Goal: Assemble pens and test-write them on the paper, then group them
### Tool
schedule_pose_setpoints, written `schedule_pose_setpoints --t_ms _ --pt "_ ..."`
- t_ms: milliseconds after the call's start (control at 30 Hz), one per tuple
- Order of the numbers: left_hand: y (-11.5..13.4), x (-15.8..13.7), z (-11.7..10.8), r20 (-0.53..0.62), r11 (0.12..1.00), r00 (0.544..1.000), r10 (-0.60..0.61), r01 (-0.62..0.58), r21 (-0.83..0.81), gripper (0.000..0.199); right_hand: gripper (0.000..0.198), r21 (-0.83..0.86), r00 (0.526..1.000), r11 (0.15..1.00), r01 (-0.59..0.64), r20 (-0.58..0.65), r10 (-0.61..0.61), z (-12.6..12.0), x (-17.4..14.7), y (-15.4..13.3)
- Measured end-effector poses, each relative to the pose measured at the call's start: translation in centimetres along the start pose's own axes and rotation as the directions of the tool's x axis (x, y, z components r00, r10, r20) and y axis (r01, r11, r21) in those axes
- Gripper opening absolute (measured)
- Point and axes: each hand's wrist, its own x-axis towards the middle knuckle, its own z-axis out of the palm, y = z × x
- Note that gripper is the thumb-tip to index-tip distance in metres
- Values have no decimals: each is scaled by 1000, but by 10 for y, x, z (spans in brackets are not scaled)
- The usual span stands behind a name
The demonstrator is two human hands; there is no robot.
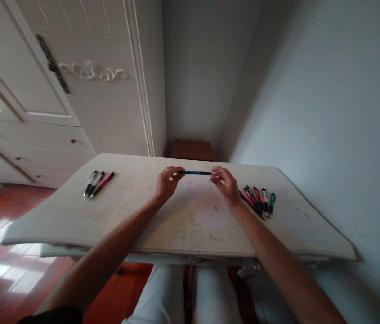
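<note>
A blue and black pen [194,173] is held level above the far half of the white table [136,193]. My left hand [168,182] pinches its left end between thumb and fingers. At the opposite end, my right hand [225,182] has its fingertips closed on the pen's dark tip. Below the pen lies a sheet of paper with faint writing [210,207], partly covered by my right hand and forearm. Several pens [259,201] in purple, red, white and green lie in a group just right of my right forearm.
Three pens [98,185], two pale and one red, lie together at the table's left. A second written sheet [299,216] is at the right, by the wall [328,135]. A white cabinet [109,112] stands behind on the left, and a brown wooden box-like piece [193,150] beyond the table.
</note>
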Motion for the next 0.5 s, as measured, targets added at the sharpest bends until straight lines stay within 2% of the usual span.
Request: schedule_pose_setpoints --t_ms 200,367,500 --pt "-4 3 -2 -82 986 984 -161 163 17 13 16 -95 977 976 195 -67 -202 -3 0 -7" --pt "-3 5 -2 -100 977 972 -211 214 16 13 16 -141 982 974 177 -41 -185 -1 -1 -11" --pt "-4 5 -1 -118 973 968 -223 228 30 12 14 -90 970 970 228 -69 -234 1 0 -9"
